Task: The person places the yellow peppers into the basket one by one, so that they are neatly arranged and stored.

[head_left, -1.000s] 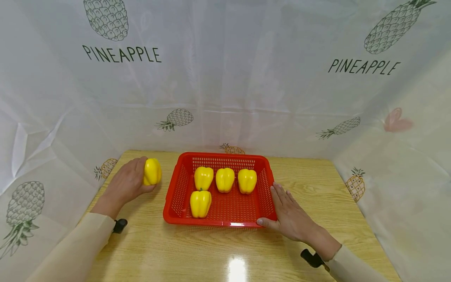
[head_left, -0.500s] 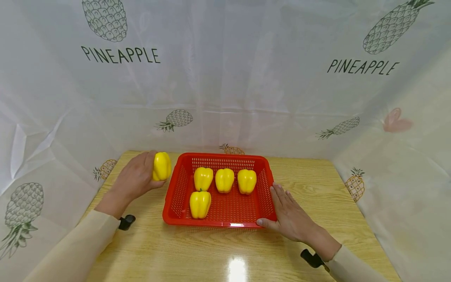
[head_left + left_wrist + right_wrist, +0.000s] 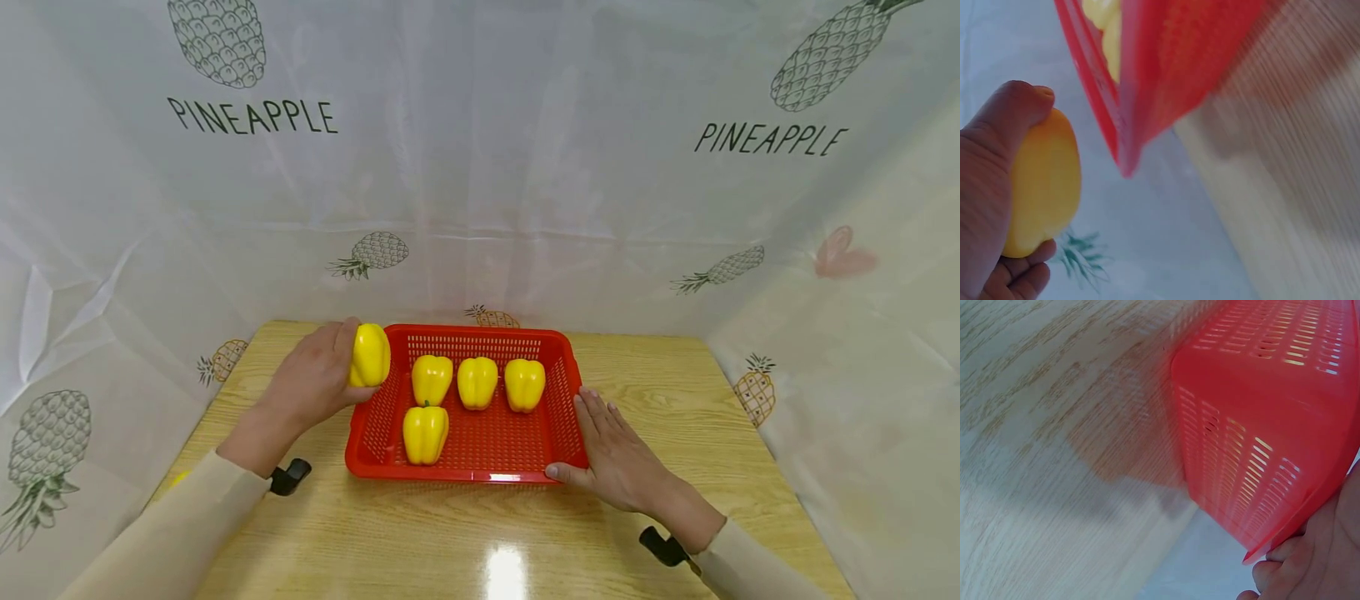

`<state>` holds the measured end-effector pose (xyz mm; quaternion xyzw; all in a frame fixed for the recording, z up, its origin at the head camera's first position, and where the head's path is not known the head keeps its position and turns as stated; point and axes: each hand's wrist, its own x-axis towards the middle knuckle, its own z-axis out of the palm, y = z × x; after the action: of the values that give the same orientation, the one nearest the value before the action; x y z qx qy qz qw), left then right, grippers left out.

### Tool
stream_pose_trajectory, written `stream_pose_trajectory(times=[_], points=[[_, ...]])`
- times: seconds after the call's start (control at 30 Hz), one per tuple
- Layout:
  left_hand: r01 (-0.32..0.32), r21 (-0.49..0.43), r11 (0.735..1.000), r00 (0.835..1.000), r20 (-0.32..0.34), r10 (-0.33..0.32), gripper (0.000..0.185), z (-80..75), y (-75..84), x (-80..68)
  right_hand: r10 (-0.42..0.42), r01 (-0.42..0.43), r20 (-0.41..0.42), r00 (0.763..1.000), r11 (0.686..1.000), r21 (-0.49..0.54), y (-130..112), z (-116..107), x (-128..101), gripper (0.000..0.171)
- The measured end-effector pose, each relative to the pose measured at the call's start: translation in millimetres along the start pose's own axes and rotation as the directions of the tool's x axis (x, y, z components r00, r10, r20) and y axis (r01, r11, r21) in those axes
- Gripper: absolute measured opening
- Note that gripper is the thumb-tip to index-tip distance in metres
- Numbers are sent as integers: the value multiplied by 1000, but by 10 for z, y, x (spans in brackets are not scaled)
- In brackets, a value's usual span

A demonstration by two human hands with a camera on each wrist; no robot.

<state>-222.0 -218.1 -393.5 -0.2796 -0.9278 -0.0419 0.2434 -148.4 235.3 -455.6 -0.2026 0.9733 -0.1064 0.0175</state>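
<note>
My left hand [image 3: 315,375] grips a yellow bell pepper [image 3: 371,355], thumb on one side and fingers on the other. It is raised at the left rim of a red perforated basket [image 3: 480,475]. In the left wrist view the held pepper [image 3: 1046,184] is apart from the basket's corner [image 3: 1127,150]. Inside the basket, a row of three yellow peppers [image 3: 477,383] lies along the back, with another pepper [image 3: 425,435] in front at the left. My right hand [image 3: 626,462] rests on the basket's right rim, fingers straight and thumb at the front corner.
The basket stands on a wood-grain table [image 3: 420,542]. A bit of something yellow [image 3: 180,477] shows beside the left sleeve, mostly hidden. A white curtain [image 3: 480,167] printed with pineapples encloses the table's back and sides.
My left hand has lifted the pepper and carried it rightward, from the table beside the basket to its left rim. The yellow bit by the sleeve has come into sight. My right hand stays put.
</note>
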Motion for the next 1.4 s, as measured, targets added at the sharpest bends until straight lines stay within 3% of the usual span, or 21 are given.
stream_pose_trajectory(times=[0.37,0.97,1.2,1.4], points=[[-51,-18,999,999,12,52,106,54,387,126,4,-4,0,1000,1000,9,-3,-1,0,115],[-42,-93,995,982,178,58,100,215,889,252,2,-2,6,1000,1000,13,-6,-3,1,115],[-71,-116,991,978,187,92,94,324,1058,279,6,-6,10,1000,1000,27,-12,-5,0,115],[-52,-125,991,961,263,83,101,400,1179,299,8,-8,12,1000,1000,26,-11,-4,3,115]])
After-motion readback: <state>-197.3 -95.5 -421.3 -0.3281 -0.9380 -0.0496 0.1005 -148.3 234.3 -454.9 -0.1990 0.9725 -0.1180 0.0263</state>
